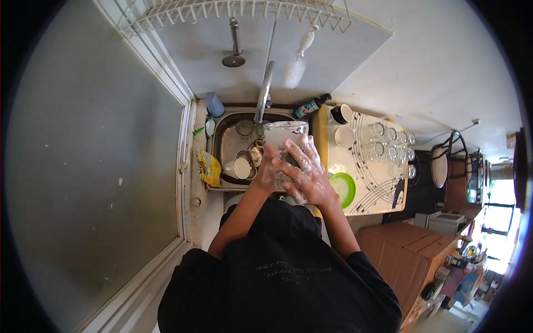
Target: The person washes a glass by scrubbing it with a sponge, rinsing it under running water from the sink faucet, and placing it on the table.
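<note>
Clear, wide-rimmed glass vessel (285, 130), held between two hands over the right side of the grey metal sink (226, 145). Right hand (308, 176) lathered, spread across the glass with fingers apart; left hand (267, 171) against its left side, finger closure impossible to tell. White ceramic mug (239, 168) nearby.

Cups (237, 168) lie in the sink (226, 132), left of glasses (390, 145).

Glass (284, 129) partly hidden behind soapy right hand (306, 176), wire rack (239, 6) cut off at top edge
</note>
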`<state>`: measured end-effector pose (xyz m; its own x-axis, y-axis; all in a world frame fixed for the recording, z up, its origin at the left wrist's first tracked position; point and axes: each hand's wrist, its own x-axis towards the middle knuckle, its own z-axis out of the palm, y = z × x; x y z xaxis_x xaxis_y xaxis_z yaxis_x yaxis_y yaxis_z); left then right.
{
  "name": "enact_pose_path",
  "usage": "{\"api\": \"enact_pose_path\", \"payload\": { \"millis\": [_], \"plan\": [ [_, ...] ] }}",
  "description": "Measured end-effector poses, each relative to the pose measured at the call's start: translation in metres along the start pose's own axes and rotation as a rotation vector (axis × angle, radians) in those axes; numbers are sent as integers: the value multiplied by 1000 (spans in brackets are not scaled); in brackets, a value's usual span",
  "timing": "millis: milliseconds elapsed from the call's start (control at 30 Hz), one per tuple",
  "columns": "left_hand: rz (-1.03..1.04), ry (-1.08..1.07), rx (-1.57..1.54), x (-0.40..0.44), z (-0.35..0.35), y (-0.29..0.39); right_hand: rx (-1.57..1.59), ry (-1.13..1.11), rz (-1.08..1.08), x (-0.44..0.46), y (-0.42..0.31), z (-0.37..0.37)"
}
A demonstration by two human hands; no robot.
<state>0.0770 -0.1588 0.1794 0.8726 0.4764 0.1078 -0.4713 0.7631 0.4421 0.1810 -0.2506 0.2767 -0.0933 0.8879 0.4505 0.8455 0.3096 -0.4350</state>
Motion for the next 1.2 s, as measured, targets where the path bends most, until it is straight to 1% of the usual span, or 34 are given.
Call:
{"api": "enact_pose_path", "payload": {
  "millis": [67, 100, 133, 200, 233, 267, 333, 367, 400, 433, 467, 500, 533, 567, 600, 667, 700, 733, 800, 833, 867, 933, 1000, 1067, 1100, 1200],
  "plan": [
    [-27, -65, -143, 0, 9, 7, 143, 131, -20, -5, 4, 3],
    [10, -18, -34, 1, 7, 5, 211, 162, 14, -7, 4, 3],
    [-23, -15, -41, 1, 9, 8, 209, 173, 46, -9, 4, 3],
    [-73, 112, -42, 0, 12, 7, 358, 255, 211, -20, 5, 1],
    [-51, 143, -84, 1, 9, 0, 364, 279, 290, -30, 10, 0],
    [-71, 150, -100, 1, 5, -3, 336, 323, 477, -43, 8, -4],
    [-122, 143, -44, 1, 9, -8, 315, 375, 727, -64, 18, -13],
    [-106, 199, -52, 3, 16, -11, 291, 338, 772, -82, 30, -16],
    [-105, 205, -60, 2, 11, -17, 269, 300, 812, -106, 45, -17],
    [-130, 194, 37, 1, -1, -20, 222, 251, 878, -130, 57, -19],
    [-153, 183, 134, -1, -6, -24, 225, 241, 875, -153, 67, -19],
    [-111, 285, 102, -2, 2, -28, 128, 177, 894, -177, 76, -19],
    [-100, 294, 103, -4, 2, -34, 31, 114, 908, -195, 83, -18],
    [-100, 335, 118, -7, -3, -40, 74, 4, 1027, -209, 87, -17],
    [-100, 375, 134, -10, -7, -46, 81, -3, 1020, -227, 96, -5],
    [-98, 414, 133, -14, -8, -54, -88, -31, 818, -262, 117, 21],
    [-86, 445, 132, -16, -7, -59, -6, -161, 848, -267, 119, 25],
    [-78, 480, 133, -19, -5, -63, 6, -167, 842, -266, 113, 25],
    [-77, 542, 143, -27, -5, -73, -249, -345, 690, -262, 106, 26],
    [-65, 527, 170, -31, -5, -76, -151, -346, 697, -270, 111, 29],
    [-54, 513, 197, -35, -4, -81, -135, -348, 689, -274, 113, 29],
    [-42, 501, 189, -39, 0, -88, -76, -277, 760, -276, 117, 25],
    [-19, 608, 160, -40, 5, -96, -31, -256, 767, -278, 124, 25],
    [-11, 609, 173, -41, 7, -102, -25, -182, 902, -277, 125, 28],
    [-13, 621, 155, -41, 9, -106, -87, -124, 848, -279, 128, 33],
    [-23, 602, 158, -39, 12, -111, -47, -62, 863, -284, 140, 42]
  ]
}}
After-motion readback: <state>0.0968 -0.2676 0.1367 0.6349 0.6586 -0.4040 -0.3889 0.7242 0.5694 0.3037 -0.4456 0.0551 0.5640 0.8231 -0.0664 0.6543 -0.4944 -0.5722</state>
